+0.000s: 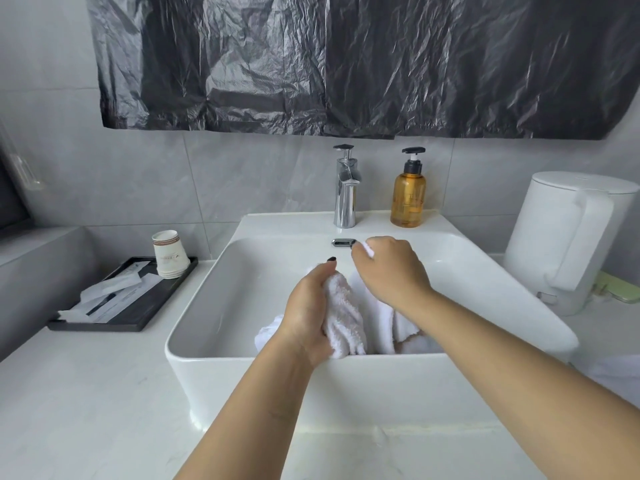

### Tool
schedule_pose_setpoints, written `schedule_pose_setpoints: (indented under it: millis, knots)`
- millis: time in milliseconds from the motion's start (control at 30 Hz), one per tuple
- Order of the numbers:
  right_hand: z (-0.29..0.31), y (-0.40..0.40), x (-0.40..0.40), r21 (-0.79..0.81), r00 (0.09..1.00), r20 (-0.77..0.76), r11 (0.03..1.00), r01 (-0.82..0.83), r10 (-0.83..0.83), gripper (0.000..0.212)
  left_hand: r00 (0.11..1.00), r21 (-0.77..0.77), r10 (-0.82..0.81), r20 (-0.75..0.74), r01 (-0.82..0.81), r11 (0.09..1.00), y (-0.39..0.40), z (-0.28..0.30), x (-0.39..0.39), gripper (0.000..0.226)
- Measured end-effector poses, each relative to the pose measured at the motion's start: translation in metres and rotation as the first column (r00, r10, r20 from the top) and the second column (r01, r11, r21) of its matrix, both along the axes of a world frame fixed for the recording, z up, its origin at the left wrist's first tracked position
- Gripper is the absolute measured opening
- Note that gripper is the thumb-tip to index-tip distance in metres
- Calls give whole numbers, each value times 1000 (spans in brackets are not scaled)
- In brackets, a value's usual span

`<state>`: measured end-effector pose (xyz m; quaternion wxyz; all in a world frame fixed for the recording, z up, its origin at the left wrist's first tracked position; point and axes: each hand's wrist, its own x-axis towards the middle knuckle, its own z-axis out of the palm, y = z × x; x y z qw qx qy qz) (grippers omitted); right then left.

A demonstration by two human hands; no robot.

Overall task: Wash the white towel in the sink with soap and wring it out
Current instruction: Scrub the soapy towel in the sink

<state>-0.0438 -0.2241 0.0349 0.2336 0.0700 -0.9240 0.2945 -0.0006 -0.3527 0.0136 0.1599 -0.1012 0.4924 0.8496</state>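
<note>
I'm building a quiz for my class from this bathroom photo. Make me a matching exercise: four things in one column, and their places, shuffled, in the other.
Things:
1. Amber plastic pump soap bottle
2. Stack of white paper cups
3. Crumpled white terry towel
4. White plastic electric kettle

Places:
A. On the black rectangular tray
B. Held by both hands over the white rectangular sink
C. On the sink's back ledge, right of the chrome tap
D. On the counter right of the sink

Pairs: 1-C, 2-A, 3-B, 4-D
</note>
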Motion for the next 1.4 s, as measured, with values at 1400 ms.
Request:
schedule_pose_setpoints:
  millis: [1400]
  knots:
    - [62,124,38,609,992,95,793,13,-89,12,725,-929,-663,186,-89,-359,33,-4,-26,39]
